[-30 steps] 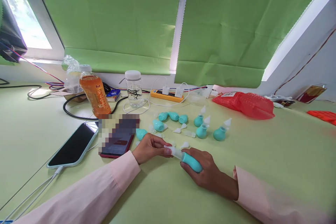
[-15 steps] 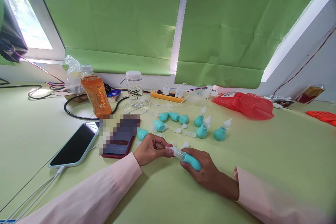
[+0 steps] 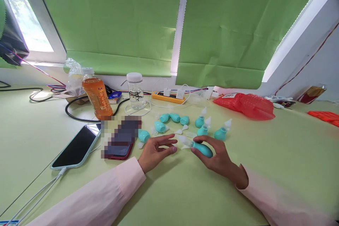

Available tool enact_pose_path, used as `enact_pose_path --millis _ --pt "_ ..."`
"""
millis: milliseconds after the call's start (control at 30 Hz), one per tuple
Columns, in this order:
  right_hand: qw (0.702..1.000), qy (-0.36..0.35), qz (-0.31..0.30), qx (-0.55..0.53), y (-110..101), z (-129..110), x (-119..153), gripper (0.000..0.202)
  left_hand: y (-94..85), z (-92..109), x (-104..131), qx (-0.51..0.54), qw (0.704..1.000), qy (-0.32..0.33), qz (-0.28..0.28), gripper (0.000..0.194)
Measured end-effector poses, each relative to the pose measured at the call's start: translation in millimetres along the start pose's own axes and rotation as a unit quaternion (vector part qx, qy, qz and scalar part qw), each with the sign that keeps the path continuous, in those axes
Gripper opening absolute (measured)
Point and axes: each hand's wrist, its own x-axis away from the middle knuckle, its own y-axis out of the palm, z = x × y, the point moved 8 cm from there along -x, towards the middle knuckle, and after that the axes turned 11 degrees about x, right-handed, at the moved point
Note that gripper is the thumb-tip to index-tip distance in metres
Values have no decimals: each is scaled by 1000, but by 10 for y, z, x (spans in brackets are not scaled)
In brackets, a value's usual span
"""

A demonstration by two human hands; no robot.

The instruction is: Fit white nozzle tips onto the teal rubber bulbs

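My right hand [image 3: 218, 155] grips the teal bulb of a nasal aspirator [image 3: 202, 149], whose clear tube and whitish tip point left. Just left of that tip, my left hand [image 3: 157, 152] is open, thumb and fingers apart, with nothing in it. Beyond my hands stand three teal aspirators with tips on, among them a right-hand one [image 3: 220, 133]. Loose teal bulbs, such as one lying on its side [image 3: 159, 126], are grouped to the left of these. Small white tips [image 3: 182, 129] and clear tube pieces lie between the groups, some partly hidden by my hands.
Two phones, a light-cased one [image 3: 75, 148] with a cable and a red-cased one [image 3: 124, 141], lie at the left. Behind stand an orange drink bottle [image 3: 97, 95], a clear water bottle [image 3: 135, 93] and a yellow power strip [image 3: 169, 97]. A red plastic bag [image 3: 246, 106] lies at back right.
My left hand has let go of the aspirator's tip and opened. My right hand has moved slightly right and up with the aspirator, away from the left fingers.
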Motion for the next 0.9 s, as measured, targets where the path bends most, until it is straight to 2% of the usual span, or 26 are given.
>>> enact_pose_path --millis 100,167,233,300,367,467,633,900 --pt "999 40 22 -1 -110 147 -54 27 -17 14 5 -100 995 32 3 39" --pt "997 59 41 8 -190 227 -80 32 12 74 36 -239 965 107 -4 27" --pt "995 75 55 28 -246 301 -88 34 144 130 116 -391 893 217 -42 23" --pt "993 91 60 44 -262 371 -81 35 259 99 194 -504 811 288 -71 22" --pt "991 105 60 56 -254 432 -67 36 302 37 223 -580 750 310 -76 21" --pt "988 126 43 78 -202 507 -49 40 308 -27 216 -640 697 314 -76 19" --pt "982 154 1 109 -110 580 -32 43 291 -30 200 -668 670 319 -66 20" --pt "969 175 -54 165 -20 620 2 43 288 -1 190 -674 673 301 -46 19"
